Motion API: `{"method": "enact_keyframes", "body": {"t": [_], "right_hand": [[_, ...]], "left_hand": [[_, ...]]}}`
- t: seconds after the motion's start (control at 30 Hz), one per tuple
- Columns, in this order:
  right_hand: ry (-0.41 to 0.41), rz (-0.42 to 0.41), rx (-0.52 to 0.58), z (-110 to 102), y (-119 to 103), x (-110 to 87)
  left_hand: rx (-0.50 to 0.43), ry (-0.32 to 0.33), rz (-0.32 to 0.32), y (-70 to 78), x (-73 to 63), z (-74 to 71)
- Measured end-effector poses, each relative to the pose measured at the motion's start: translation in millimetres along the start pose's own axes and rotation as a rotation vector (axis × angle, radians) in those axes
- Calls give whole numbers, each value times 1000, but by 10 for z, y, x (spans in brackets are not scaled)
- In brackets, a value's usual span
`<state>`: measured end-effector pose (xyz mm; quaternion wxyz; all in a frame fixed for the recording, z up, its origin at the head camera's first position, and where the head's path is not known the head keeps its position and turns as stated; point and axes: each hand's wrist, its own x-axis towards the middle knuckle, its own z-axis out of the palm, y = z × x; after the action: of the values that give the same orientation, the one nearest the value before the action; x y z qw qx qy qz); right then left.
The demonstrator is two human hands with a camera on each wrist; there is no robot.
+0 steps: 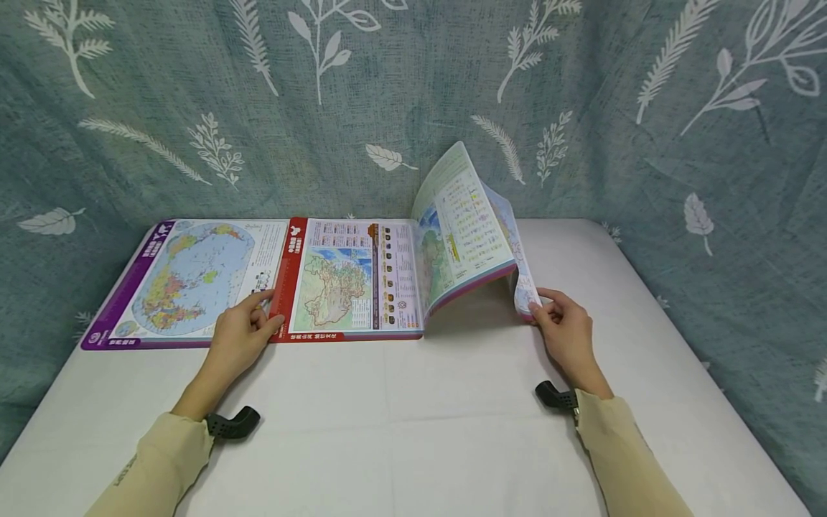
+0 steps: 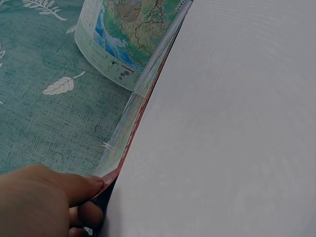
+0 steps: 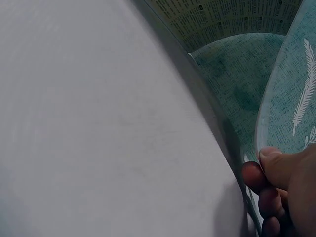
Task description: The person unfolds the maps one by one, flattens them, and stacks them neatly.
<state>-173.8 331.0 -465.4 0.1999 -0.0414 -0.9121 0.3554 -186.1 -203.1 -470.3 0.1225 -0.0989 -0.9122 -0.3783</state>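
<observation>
A red-edged folding map (image 1: pixel 332 287) lies spread along the back of the table, its left panel flat. The middle panel (image 1: pixel 472 222) rises in a curve, and the far-right panel (image 1: pixel 517 244) bends down behind it. My left hand (image 1: pixel 242 330) pinches the red left edge between thumb and fingers; in the left wrist view the thumb (image 2: pixel 81 187) presses on the corner. With thumb and forefinger my right hand (image 1: pixel 568 334) grips the right panel's lower edge, also visible in the right wrist view as a thin sheet (image 3: pixel 261 123).
A purple-edged world map (image 1: pixel 194 280) lies flat at the left, its right side against the red edge. A white cloth covers the table (image 1: pixel 400 431). Behind hangs a teal leaf-patterned curtain (image 1: pixel 413 86). Black wrist cameras (image 1: pixel 234 424) sit on both wrists.
</observation>
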Motion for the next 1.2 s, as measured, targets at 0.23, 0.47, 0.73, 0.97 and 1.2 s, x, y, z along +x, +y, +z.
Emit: {"method": "enact_keyframes", "body": {"t": [0.23,0.47,0.73,0.97,1.2], "right_hand": [[25,3,-10,-19,17,5],[32,18,-15,-43,51,15],[60,45,-33,-140,117,3],[71,59,-25,-204,159,1],[109,97,-47,-254,203,0]], "left_hand": [[2,-6,-3,-1,0,-3],[11,0,3,2,-6,-15],[4,-10,-2,13,-4,-13],[7,-8,0,17,1,-12],[9,-12,-10,14,-4,-11]]}}
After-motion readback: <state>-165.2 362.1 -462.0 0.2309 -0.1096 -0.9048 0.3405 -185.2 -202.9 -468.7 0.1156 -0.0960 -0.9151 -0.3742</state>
